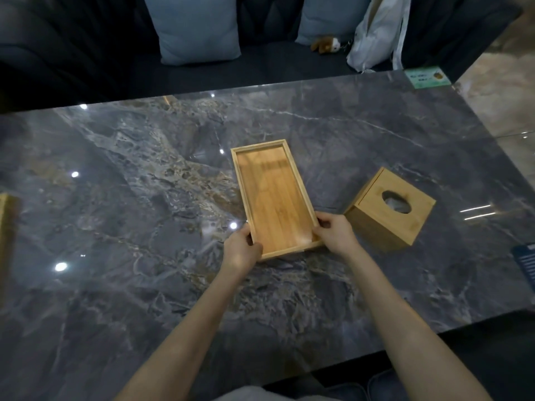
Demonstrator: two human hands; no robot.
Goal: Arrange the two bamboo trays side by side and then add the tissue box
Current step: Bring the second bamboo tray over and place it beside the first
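Note:
A long bamboo tray (273,195) lies on the dark marble table (130,198), its length running away from me. My left hand (241,250) grips its near left corner and my right hand (335,231) grips its near right corner. A cube-shaped bamboo tissue box (390,209) with an oval hole on top stands just right of the tray, apart from it. The edge of a second bamboo tray (5,227) shows at the far left border of the view, mostly cut off.
A dark sofa with two pale blue cushions (199,27), a small plush toy (325,44) and a white bag (379,33) lies behind the table. A green card (427,77) sits at the table's far right corner; a dark card (525,263) at the right edge.

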